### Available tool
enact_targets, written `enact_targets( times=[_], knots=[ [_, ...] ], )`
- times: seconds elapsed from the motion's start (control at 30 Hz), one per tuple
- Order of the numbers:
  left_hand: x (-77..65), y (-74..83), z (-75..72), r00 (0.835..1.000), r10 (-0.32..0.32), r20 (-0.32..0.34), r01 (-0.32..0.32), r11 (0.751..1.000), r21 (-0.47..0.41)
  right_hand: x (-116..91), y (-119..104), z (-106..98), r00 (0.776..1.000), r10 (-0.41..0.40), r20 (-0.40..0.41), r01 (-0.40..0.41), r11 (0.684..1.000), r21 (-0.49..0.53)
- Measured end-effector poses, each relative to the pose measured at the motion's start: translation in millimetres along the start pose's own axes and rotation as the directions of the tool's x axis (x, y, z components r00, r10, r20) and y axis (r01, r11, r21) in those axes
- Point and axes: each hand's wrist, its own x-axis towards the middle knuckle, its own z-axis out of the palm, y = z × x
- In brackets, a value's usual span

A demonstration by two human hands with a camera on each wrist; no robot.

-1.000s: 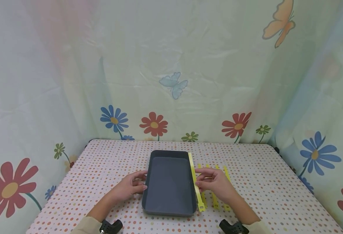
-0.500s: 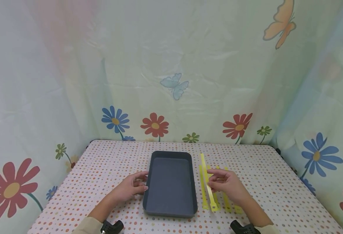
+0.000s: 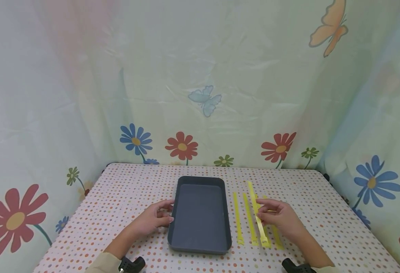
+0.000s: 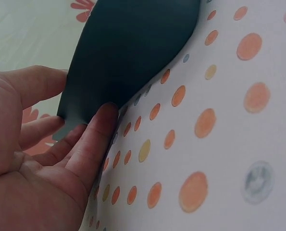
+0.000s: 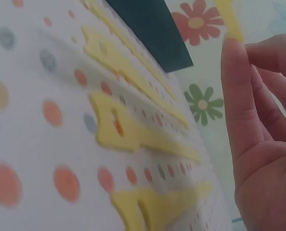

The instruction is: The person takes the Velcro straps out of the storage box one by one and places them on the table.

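Note:
A dark grey rectangular tray point(image 3: 200, 218) lies on the table, long side pointing away from me. My left hand point(image 3: 153, 218) rests its fingertips and thumb against the tray's left outer wall, as the left wrist view also shows. To the right of the tray, my right hand point(image 3: 278, 216) pinches a long flat yellow strip point(image 3: 257, 216) between thumb and fingers. This strip hangs over several similar yellow strips on the table, one of them a yellow strip point(image 3: 238, 220) nearest the tray. In the right wrist view a lying strip point(image 5: 116, 122) shows a wide end with a slot.
The table is covered by a dotted cloth point(image 3: 135, 182) that reaches the far edge. Behind it stands a curtain point(image 3: 152, 76) printed with flowers and butterflies, with side panels left and right. A dark device is strapped to each wrist.
My right hand has carried the yellow strip rightward, from the tray's right rim to above the lying strips. My left hand stays at the tray's left side.

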Motion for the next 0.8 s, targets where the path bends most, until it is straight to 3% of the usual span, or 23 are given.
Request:
enact_targets(
  times=[0.27, 0.5, 0.8],
  knots=[
    [1.7, -3.9, -1.3, 1.000, -0.009, 0.003, 0.009, 1.000, 0.002, -2, 6, -19, 0.997, 0.010, -0.070, -0.014, 0.998, -0.059],
    [1.7, -3.5, -1.1, 1.000, -0.007, 0.002, 0.007, 1.000, -0.001, -3, 15, -32, 0.987, 0.087, -0.133, -0.102, 0.989, -0.111],
    [0.6, 0.2, -1.1, 1.000, -0.005, 0.005, 0.005, 1.000, 0.000, -4, 26, -52, 0.980, 0.142, -0.136, -0.165, 0.971, -0.173]
  ],
)
